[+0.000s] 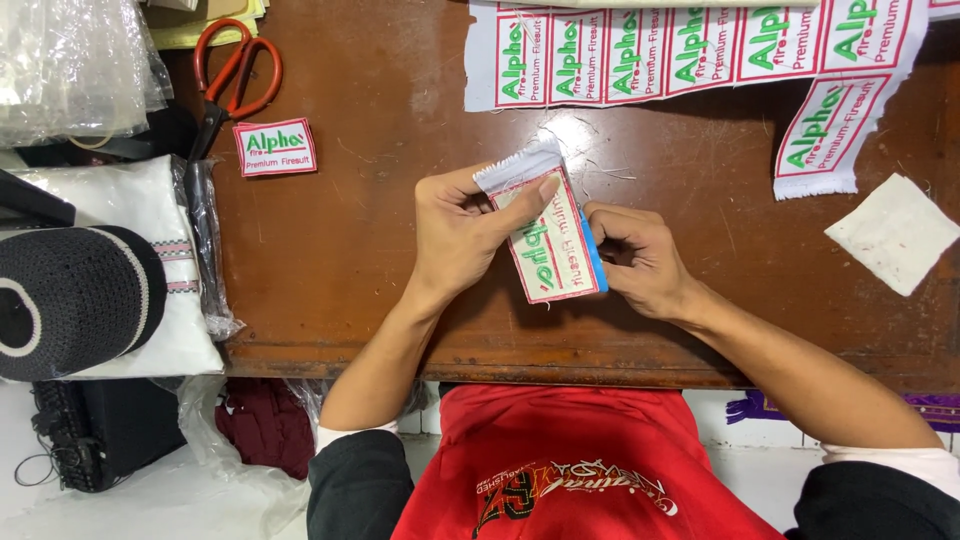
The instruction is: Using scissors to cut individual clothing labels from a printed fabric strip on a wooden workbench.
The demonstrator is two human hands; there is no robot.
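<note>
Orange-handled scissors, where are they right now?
In the head view, the scissors lie at the table's upper left, just above a single cut label.

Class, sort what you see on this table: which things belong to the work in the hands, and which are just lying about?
In use: left hand, right hand, embroidered patch, blue tool, patch strip, cut patch.

Lying about: scissors, black cap, white cloth square, plastic bags.
</note>
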